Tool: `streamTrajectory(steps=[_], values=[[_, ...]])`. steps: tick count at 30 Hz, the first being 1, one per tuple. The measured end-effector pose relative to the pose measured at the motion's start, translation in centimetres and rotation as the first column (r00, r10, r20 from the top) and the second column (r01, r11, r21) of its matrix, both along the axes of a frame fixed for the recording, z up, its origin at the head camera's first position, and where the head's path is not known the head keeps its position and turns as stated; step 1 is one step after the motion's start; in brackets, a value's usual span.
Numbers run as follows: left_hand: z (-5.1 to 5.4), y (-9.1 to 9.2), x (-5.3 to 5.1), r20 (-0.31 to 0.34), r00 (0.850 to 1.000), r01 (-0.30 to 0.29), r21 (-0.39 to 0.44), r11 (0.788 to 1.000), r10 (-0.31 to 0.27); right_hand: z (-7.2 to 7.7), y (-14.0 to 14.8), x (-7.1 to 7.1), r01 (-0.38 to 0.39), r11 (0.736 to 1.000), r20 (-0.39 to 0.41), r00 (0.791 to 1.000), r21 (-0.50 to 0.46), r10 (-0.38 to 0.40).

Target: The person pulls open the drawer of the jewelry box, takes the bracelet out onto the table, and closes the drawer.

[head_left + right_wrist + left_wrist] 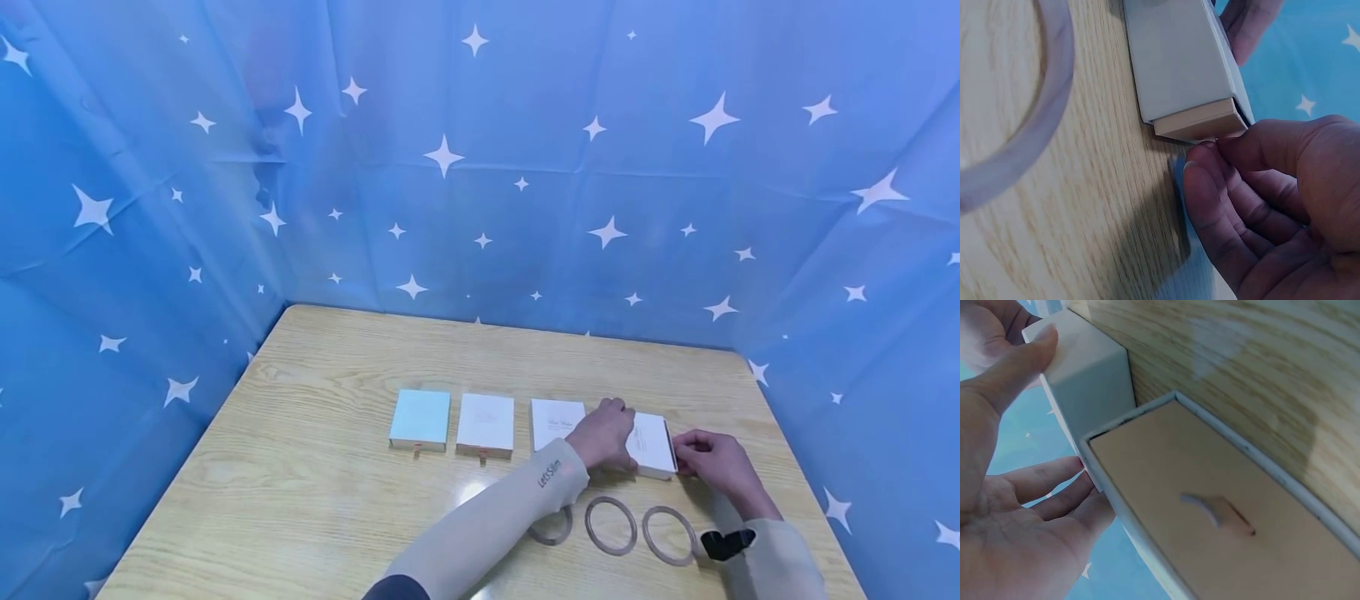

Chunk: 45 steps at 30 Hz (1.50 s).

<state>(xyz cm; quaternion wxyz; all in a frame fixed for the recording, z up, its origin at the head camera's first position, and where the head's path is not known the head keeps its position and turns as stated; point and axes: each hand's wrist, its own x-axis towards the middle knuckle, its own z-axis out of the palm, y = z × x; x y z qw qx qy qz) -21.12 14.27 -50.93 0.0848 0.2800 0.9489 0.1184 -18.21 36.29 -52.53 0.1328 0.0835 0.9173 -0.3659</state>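
At the right end of a row of boxes lies a white drawer box point(651, 446). My left hand point(606, 433) grips it, thumb on one side and fingers on the opposite side in the left wrist view. My right hand point(718, 462) pinches at its right end. In the right wrist view the tan drawer point(1200, 120) sticks a little way out of the white sleeve point(1179, 59), fingertips and thumb meeting at its edge; what exactly they pinch is hidden. Beside the left hand stands another white box point(557, 417), its tan end and ribbon tab point(1235, 515) showing in the left wrist view.
Further left lie a white box point(485, 423) and a light blue box point(421, 417), both with small tabs in front. Three marbled bangles point(611, 550) lie nearer me, one partly behind my left forearm. Blue star-patterned curtains point(525, 208) surround the wooden table point(300, 467).
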Motion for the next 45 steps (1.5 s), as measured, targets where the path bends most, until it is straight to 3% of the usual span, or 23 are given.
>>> streamTrajectory(steps=[12,45], values=[[0.2,-0.1,0.3,-0.002,1.0,-0.016,0.013,1.0,0.016,0.2,0.5,0.0,0.014,1.0,0.021,1.0,-0.014,-0.014],[0.5,-0.4,0.5,-0.018,1.0,-0.009,0.021,1.0,0.009,0.6,1.4,0.4,0.027,0.999,-0.021,0.999,0.02,-0.027]])
